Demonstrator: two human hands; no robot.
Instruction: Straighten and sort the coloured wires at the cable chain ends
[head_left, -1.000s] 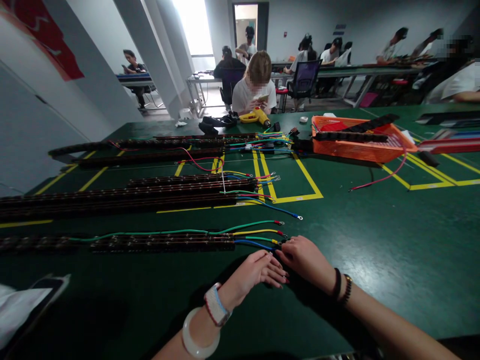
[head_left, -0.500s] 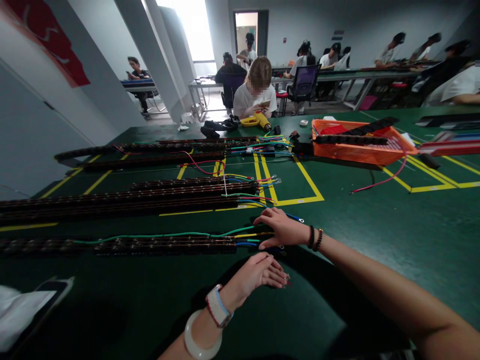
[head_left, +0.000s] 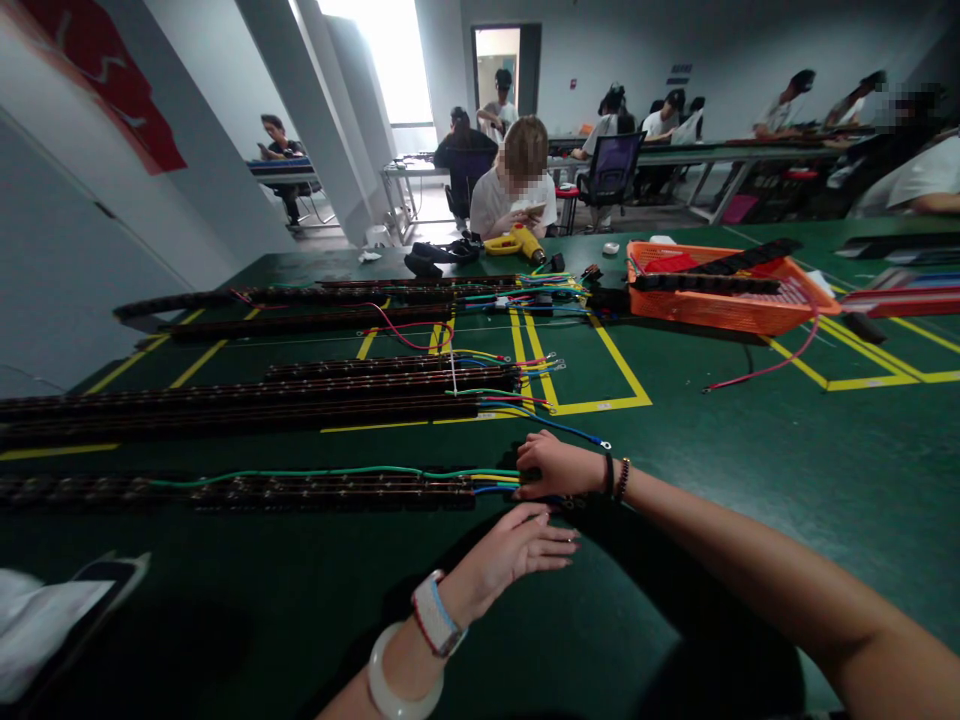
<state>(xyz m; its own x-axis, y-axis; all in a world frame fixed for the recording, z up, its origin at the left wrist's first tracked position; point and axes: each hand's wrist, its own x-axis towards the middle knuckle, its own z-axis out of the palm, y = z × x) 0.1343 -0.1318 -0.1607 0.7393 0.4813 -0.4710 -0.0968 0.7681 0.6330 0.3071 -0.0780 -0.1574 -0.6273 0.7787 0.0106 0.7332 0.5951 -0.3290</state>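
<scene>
My right hand (head_left: 559, 466) is closed around the bundle of coloured wires (head_left: 491, 477) that comes out of the end of the nearest black cable chain (head_left: 300, 491). A long green wire (head_left: 315, 472) runs along the top of that chain. My left hand (head_left: 517, 548) lies flat on the green table just in front of the chain's end, with its fingers stretched out and nothing in it. It wears a watch and a pale bangle; the right wrist has bead bracelets.
More cable chains (head_left: 255, 392) with wire ends lie further back across yellow floor-tape lines. An orange basket (head_left: 720, 300) holds chain pieces at the back right. A yellow tool (head_left: 517, 240) lies before a seated person (head_left: 517, 185). White paper (head_left: 37, 625) sits at the near left.
My right hand moved from beside the left hand up onto the wire ends, then closed on the bundle. The left hand stayed nearly still.
</scene>
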